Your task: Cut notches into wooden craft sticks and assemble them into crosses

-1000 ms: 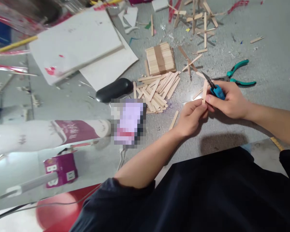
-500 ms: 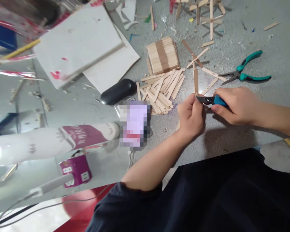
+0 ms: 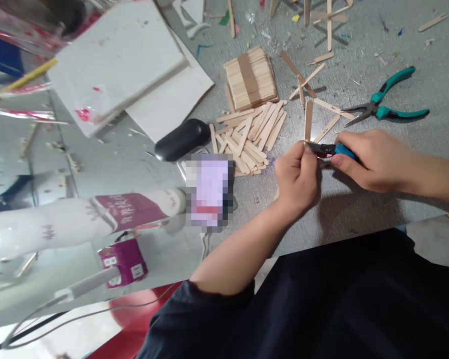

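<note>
My left hand (image 3: 297,174) is closed around a wooden craft stick (image 3: 309,119), which points up and away from the fist. My right hand (image 3: 368,159) grips a utility knife (image 3: 344,149) with a blue handle. Its dark blade meets the stick right beside my left thumb. Just beyond the hands lie crossed craft sticks (image 3: 309,82) and notched sticks (image 3: 327,128). To the left sits a loose pile of craft sticks (image 3: 247,144), with a banded bundle of sticks (image 3: 251,80) behind it.
Green-handled long-nose pliers (image 3: 376,107) lie open at the right. A dark oblong case (image 3: 182,139), a blurred-out phone (image 3: 210,192), a white bottle (image 3: 78,219) and a purple power cube (image 3: 123,264) are on the left. White boards (image 3: 115,65) lie behind them, and scraps dot the table.
The view has shifted slightly, so the pliers sit farther right. Both hands keep their grips, and the held stick now leans slightly right. The blade remains at the stick beside the thumb.
</note>
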Tool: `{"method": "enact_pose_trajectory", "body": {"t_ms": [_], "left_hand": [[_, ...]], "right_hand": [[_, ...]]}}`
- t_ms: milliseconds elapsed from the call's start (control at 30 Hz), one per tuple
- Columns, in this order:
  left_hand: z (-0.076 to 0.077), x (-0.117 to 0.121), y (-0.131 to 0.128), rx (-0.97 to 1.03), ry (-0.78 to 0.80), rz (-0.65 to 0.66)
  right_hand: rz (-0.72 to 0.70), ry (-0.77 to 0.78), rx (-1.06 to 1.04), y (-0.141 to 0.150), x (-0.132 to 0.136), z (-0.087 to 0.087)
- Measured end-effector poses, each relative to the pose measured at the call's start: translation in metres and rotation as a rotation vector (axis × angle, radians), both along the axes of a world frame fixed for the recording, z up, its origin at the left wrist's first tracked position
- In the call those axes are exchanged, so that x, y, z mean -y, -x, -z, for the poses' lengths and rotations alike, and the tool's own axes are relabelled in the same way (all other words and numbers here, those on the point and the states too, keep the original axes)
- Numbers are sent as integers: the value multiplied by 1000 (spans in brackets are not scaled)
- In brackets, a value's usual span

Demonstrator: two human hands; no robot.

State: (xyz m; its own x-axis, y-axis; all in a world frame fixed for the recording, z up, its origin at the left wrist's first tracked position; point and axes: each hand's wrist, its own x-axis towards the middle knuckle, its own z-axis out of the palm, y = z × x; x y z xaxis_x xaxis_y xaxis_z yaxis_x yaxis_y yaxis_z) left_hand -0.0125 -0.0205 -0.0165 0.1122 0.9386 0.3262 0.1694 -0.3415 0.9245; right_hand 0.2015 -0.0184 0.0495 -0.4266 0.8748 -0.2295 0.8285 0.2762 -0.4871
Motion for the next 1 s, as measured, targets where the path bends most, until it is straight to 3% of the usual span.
{"method": "enact_pose_trajectory", "body": {"t_ms": [433, 733, 1000], "left_hand": [[-1, -1, 14, -379, -237, -37], [8, -6, 20, -523, -250, -47], [7, -8, 19, -578, -288, -43]], "right_hand": [[42, 133, -12, 3, 1, -15], [101, 129, -125, -2, 6, -5], [132, 235, -105, 4, 1, -12]]}}
